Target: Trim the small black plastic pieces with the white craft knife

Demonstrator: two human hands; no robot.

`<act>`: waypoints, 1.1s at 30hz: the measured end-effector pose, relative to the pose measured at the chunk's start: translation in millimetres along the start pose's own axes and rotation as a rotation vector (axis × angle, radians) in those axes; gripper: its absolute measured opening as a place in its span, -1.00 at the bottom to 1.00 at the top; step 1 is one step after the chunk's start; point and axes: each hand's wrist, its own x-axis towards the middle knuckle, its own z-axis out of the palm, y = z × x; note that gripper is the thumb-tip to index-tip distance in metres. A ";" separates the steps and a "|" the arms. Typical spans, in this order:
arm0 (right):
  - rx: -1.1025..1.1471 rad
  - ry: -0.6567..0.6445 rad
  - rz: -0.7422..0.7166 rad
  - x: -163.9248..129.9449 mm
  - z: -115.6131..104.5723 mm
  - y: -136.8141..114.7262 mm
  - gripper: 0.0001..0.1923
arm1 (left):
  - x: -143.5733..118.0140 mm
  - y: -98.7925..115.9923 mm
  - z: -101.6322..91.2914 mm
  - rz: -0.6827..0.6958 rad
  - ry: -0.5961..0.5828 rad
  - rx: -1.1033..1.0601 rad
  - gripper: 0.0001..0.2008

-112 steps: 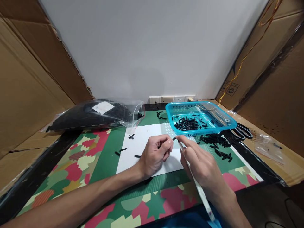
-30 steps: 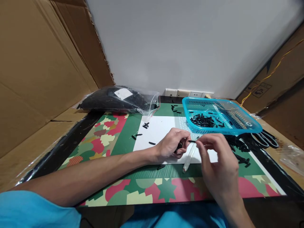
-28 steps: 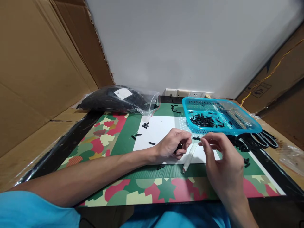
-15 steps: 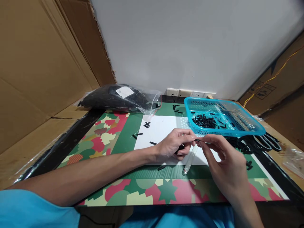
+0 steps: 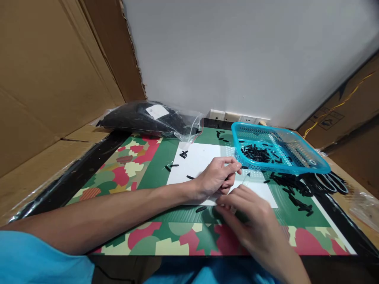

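Just right of the frame's centre, our left hand [image 5: 214, 181] pinches a small black piece [image 5: 244, 167] at its fingertips, its end poking out toward the blue basket [image 5: 308, 167]. Lower down, our right hand [image 5: 251, 225] lies blurred and palm-down over the clear tube [image 5: 244, 180] on the white sheet [image 5: 204, 157]; we cannot tell whether its fingers have closed on it. We judge this to be the step of taking up the tube to meet the piece, which calls for a fine alignment of the two ends. Loose black pieces [image 5: 291, 189] crowd the right of the worktop [image 5: 133, 173], with scissors [image 5: 333, 182] at the right edge; open room lies left and near.
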 end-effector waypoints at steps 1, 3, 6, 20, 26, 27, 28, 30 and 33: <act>-0.001 -0.046 -0.020 -0.3 7.4 -2.3 -0.87 | -0.1 0.4 0.1 0.000 0.002 0.012 -0.58; -0.051 -0.076 -0.041 -1.3 20.2 -5.2 -0.82 | -0.6 1.4 0.6 0.000 0.016 0.036 -0.58; -0.123 -0.082 -0.044 -2.6 29.3 -5.9 -0.76 | -1.7 2.7 1.6 -0.006 0.030 0.046 -0.59; -0.121 -0.068 -0.002 2.0 33.6 -6.2 -0.80 | 0.6 2.0 -0.4 0.015 0.036 0.055 -0.61; 0.053 -0.028 0.082 3.4 22.4 -11.0 -0.79 | -0.1 1.3 -0.9 0.005 0.048 0.040 -0.64; 0.114 -0.009 0.108 3.2 17.0 -12.5 -0.79 | -0.1 1.2 -0.8 0.000 0.045 0.032 -0.64; 0.167 0.015 0.119 2.7 11.0 -14.0 -0.80 | 0.0 1.2 -0.6 -0.007 0.043 0.023 -0.65; 0.234 0.085 0.081 1.1 -1.1 -16.6 -0.82 | 0.1 1.4 0.0 -0.026 0.042 0.001 -0.65; 0.308 0.197 -0.023 -2.1 -14.5 -19.3 -0.79 | 0.1 2.6 0.6 -0.047 0.044 -0.018 -0.64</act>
